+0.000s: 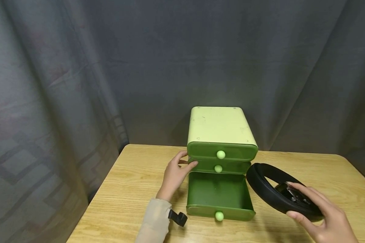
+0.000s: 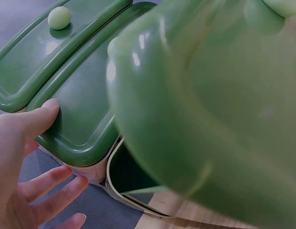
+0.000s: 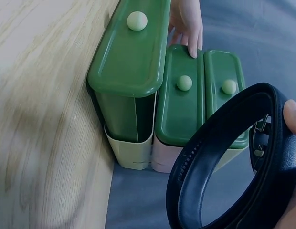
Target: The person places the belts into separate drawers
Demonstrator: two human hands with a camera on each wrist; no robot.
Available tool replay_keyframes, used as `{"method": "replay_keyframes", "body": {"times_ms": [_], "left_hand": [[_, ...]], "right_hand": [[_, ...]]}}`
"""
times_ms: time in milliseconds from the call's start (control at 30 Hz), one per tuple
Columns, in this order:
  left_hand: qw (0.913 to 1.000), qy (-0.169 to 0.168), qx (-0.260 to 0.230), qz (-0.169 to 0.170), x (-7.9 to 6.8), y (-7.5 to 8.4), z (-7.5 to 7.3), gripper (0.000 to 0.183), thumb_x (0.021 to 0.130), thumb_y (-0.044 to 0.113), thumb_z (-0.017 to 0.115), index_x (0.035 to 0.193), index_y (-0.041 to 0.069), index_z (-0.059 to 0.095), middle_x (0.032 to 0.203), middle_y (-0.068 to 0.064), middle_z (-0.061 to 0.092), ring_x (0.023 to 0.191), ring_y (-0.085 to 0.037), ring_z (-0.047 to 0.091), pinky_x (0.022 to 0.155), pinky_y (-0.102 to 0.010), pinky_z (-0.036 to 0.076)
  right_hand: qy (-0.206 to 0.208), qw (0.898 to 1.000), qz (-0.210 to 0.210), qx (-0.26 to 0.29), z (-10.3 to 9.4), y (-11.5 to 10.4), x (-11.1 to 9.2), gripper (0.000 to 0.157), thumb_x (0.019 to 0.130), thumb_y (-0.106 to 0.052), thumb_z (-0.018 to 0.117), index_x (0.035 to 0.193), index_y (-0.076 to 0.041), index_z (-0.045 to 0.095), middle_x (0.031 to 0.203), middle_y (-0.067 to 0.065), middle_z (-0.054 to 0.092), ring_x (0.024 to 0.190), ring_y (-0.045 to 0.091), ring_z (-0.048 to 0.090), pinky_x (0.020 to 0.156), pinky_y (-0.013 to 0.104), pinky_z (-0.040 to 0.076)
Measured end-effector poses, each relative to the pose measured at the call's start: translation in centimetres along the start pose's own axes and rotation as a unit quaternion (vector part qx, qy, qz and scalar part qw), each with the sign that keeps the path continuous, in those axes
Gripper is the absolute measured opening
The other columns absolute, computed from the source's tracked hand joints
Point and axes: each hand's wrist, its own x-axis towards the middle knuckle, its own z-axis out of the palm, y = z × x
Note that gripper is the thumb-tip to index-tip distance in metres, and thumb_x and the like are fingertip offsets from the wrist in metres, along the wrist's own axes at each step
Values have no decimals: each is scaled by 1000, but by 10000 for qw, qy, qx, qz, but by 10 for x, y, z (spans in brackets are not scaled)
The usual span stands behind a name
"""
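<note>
A small drawer unit [image 1: 219, 125] with a pale yellow-green top stands on the table. Its bottom drawer [image 1: 202, 211] is pulled out, and no object shows inside. The middle drawer [image 1: 232, 167] and top drawer [image 1: 237, 152] are closed. My left hand [image 1: 174, 173] is at the unit's left side, its thumb [image 2: 48, 112] touching the left end of the middle drawer's front. The other fingers extend along the side. To the right of the unit, my right hand [image 1: 331, 212] grips a coiled black belt [image 3: 191, 176] by its buckle end, held above the table.
The wooden table [image 1: 134, 175] extends on both sides of the unit. Grey curtains [image 1: 158, 67] hang behind it and along the left. A black strap with a small device [image 1: 178, 217] is on the left wrist.
</note>
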Motion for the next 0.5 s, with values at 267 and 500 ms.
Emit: {"method": "replay_keyframes", "body": {"times_ms": [267,500], "left_hand": [[10000,1,13,8,-1,2,0,51,87,49,73,131,28,62,129,9,62,105,-17,62,92,-45,48],[10000,49,43,38,0,2,0,49,87,48,74,129,26,63,126,7,63,104,-18,63,91,-46,48]], "right_hand": [[-11,9993,-276,267,3,-6,-2,78,59,3,91,131,-10,65,120,-28,55,109,-15,46,86,2,30],[-172,9993,-256,209,5,-6,-4,78,61,1,91,133,-12,63,123,-29,54,111,-15,44,86,2,28]]}}
